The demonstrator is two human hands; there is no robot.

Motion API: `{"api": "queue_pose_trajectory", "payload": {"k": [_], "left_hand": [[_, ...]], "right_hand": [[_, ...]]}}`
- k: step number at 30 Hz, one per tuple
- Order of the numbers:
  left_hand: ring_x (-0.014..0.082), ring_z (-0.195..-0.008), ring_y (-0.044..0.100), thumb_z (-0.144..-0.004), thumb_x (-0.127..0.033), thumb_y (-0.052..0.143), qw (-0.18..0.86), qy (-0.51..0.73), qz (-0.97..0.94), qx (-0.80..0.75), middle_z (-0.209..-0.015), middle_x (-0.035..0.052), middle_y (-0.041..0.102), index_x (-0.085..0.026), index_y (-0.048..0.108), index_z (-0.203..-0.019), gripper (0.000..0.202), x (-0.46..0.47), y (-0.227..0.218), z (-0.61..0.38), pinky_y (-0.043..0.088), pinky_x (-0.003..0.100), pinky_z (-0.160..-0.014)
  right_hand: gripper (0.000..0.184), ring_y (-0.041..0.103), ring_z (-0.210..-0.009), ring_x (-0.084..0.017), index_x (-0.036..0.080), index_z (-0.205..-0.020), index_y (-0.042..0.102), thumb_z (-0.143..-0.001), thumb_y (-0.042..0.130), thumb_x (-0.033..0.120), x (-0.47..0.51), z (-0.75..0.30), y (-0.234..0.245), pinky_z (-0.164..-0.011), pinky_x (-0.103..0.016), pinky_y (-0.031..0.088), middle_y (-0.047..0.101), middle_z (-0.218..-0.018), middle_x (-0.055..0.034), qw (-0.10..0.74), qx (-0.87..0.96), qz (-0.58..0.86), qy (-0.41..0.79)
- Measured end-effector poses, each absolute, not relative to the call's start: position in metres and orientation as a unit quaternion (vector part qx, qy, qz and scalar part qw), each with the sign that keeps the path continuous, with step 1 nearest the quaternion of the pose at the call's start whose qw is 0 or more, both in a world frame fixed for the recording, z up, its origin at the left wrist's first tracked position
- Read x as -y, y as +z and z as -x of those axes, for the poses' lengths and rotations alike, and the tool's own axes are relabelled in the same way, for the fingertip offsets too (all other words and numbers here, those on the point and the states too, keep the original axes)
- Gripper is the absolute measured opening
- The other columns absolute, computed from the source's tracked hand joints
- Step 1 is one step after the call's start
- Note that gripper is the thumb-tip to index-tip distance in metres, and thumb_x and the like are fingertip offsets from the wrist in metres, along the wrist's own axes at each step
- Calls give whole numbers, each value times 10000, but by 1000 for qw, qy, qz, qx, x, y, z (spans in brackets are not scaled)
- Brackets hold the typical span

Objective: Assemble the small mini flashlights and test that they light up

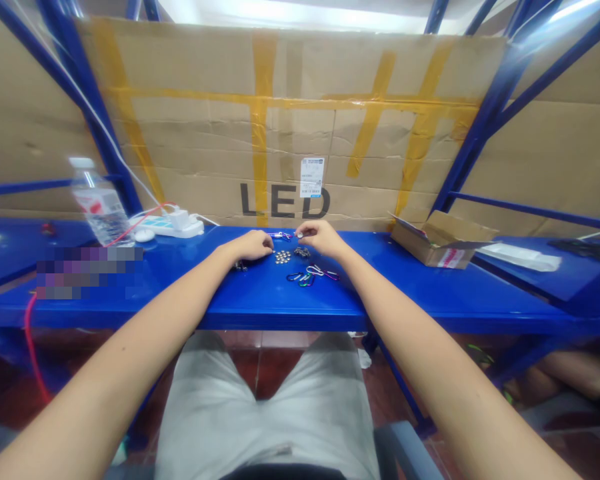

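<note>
My right hand (322, 238) pinches a small round silvery piece (300, 235) between thumb and fingertips, just above the blue table. My left hand (255, 246) rests low over the table with its fingers curled together; what they hold, if anything, is too small to make out. Between the hands lies a cluster of small round metal pieces (283, 257). Beside it is a little heap of dark metal parts (303, 252). Nearer me lie several coloured carabiners (307, 275). A purple item (281, 235) sits behind the cluster. More small metal parts (241, 266) show below my left wrist.
An open cardboard box (430, 243) stands at the right. At the left are a clear water bottle (100, 203) and a white power strip (175, 225) with cables. A large cardboard sheet (205, 153) closes off the back. Another person's leg (575, 373) shows at lower right.
</note>
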State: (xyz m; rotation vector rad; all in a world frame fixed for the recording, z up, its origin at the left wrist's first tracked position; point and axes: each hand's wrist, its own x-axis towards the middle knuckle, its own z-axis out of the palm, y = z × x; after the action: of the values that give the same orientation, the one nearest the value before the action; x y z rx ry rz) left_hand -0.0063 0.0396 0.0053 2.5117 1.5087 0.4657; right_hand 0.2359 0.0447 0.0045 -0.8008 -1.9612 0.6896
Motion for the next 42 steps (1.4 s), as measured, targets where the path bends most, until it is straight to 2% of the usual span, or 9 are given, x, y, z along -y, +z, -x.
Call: {"api": "queue_pose_trajectory", "payload": {"k": [4, 10, 16, 22, 26, 33, 36, 39, 42], "left_hand": [[228, -880, 691, -754, -278, 688, 101, 169, -830, -522, -949, 78, 781, -197, 770, -853, 152, -42, 2, 0, 498, 290, -791], [206, -747, 671, -687, -259, 742, 162, 184, -804, -542, -770, 52, 762, -181, 757, -746, 99, -45, 4, 0, 505, 289, -702], [212, -749, 677, -644, -215, 760, 152, 169, -825, -517, -780, 59, 766, -186, 759, -708, 70, -40, 11, 3, 499, 300, -726], [186, -689, 645, -640, -186, 732, 111, 145, -847, -500, -718, 44, 736, -194, 727, -663, 25, -35, 12, 2, 462, 272, -647], [177, -682, 636, -643, -210, 762, 101, 154, -840, -511, -721, 38, 732, -194, 675, -628, 89, -33, 15, 3, 447, 268, -626], [201, -757, 674, -634, -141, 753, 136, 124, -843, -506, -776, 35, 759, -194, 712, -667, 74, -30, 20, 3, 467, 287, -694], [196, -723, 661, -675, -146, 717, 124, 124, -843, -508, -755, 32, 745, -195, 700, -670, 51, -27, 20, 2, 458, 288, -660], [178, -709, 639, -734, -150, 675, 91, 175, -854, -482, -751, 26, 723, -190, 683, -730, 41, -23, 19, -3, 456, 278, -658], [156, -739, 618, -821, -170, 646, -7, 313, -855, -413, -817, 33, 708, -175, 664, -869, 52, -17, 20, -14, 463, 268, -700]], "right_hand": [[141, 599, -726, -161, 161, -751, 710, -614, 680, 146, -44, -235, 5, -763, -318, 500, 663, -711, -7, 438, 791, 326, 274], [139, 605, -740, -161, 168, -749, 704, -615, 676, 143, -43, -235, 5, -768, -314, 504, 680, -739, -13, 435, 793, 326, 275], [140, 608, -743, -163, 167, -753, 699, -616, 678, 152, -43, -234, 5, -755, -311, 505, 682, -739, -16, 436, 793, 325, 274], [150, 600, -716, -156, 161, -757, 696, -608, 678, 147, -43, -235, 4, -740, -310, 498, 664, -706, -3, 435, 790, 328, 283], [143, 595, -721, -159, 168, -757, 695, -614, 689, 158, -44, -235, 4, -733, -310, 497, 658, -704, -1, 436, 789, 330, 278], [155, 609, -730, -162, 164, -771, 688, -616, 688, 155, -45, -235, 3, -749, -314, 503, 668, -728, -9, 434, 789, 331, 282], [150, 611, -732, -164, 167, -773, 684, -623, 687, 163, -44, -235, 3, -743, -310, 502, 667, -724, -8, 433, 790, 330, 281], [151, 613, -734, -166, 166, -778, 686, -627, 685, 161, -44, -235, 3, -739, -309, 500, 668, -726, -9, 434, 789, 333, 281], [150, 613, -730, -166, 160, -785, 690, -637, 668, 153, -45, -235, 3, -741, -314, 499, 669, -722, -11, 431, 789, 335, 281]]}}
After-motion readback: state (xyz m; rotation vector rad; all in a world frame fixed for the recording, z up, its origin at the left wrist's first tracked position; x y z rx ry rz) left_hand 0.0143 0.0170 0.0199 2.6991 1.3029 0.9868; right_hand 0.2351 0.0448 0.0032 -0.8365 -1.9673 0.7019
